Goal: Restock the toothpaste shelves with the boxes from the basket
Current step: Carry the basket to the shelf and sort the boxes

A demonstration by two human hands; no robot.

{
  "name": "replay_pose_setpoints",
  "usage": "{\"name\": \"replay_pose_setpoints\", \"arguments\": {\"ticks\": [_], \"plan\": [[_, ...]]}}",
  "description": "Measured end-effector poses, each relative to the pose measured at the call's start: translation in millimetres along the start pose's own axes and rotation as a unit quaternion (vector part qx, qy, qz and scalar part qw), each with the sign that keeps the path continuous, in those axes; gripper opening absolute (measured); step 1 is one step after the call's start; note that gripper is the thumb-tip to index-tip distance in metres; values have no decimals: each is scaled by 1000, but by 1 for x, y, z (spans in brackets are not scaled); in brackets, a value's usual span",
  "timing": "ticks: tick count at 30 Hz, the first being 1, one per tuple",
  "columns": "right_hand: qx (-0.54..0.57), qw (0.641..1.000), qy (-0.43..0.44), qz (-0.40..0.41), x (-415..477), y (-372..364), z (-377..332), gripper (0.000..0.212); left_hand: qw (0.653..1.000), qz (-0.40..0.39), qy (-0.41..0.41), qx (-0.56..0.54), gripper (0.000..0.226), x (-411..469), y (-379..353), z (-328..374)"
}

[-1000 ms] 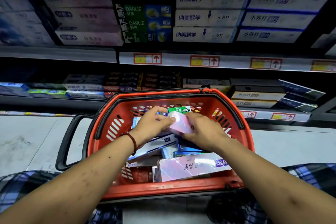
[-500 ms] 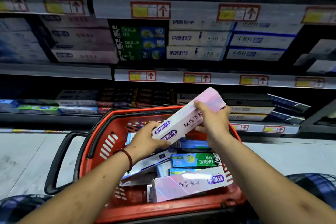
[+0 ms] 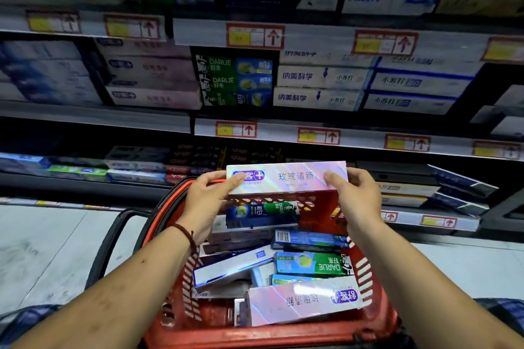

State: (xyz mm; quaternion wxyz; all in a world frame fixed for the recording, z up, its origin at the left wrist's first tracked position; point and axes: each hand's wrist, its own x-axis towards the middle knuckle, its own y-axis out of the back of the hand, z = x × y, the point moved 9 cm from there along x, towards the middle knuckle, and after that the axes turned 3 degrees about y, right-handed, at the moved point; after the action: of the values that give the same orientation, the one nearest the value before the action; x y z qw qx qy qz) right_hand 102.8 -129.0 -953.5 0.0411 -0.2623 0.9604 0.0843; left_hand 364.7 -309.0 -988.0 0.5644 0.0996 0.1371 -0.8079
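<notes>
held box: pink holographic toothpaste box (image 3: 289,178), centre frame, level, long side across, above the far rim of the basket.
left hand: left hand (image 3: 208,201) grasps the box's left end, thumb on the front face; cord bracelet (image 3: 185,234) on the wrist.
right hand: right hand (image 3: 357,198) grasps the right end, thumb on front.
basket: red basket (image 3: 283,334), lower centre, black handle (image 3: 113,235) at left; jumbled boxes inside: second pink box (image 3: 303,302) at near edge, green Darlie box (image 3: 312,263), blue box (image 3: 309,239).
shelves: pink stack (image 3: 153,76) upper left of centre; Darlie stack (image 3: 235,79) just beside it.
between: shelf strip with price tags (image 3: 235,130) crosses the frame between held box and stacks.
</notes>
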Motion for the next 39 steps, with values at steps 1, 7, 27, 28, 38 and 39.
{"name": "replay_pose_setpoints", "arguments": {"ticks": [1,7,27,28,38,39], "plan": [[-13,1000,17,-10,-2,-3,-5,26,1000,26,-11,-11,61,-1,6,4],[-32,998,32,-45,-14,-14,-17,13,991,84,-99,38,18,0,25,36],[-34,989,113,-92,8,-123,-150,28,952,195,-225,67,17,69,85,167],[-37,988,115,-100,7,-133,-154,30,952,202,-224,58,15,72,90,168],[-41,979,107,-167,-9,-243,-161,46,928,308,-200,61,23,111,190,183],[-41,977,108,-178,-11,-256,-160,48,924,320,-202,45,19,113,201,184]]}}
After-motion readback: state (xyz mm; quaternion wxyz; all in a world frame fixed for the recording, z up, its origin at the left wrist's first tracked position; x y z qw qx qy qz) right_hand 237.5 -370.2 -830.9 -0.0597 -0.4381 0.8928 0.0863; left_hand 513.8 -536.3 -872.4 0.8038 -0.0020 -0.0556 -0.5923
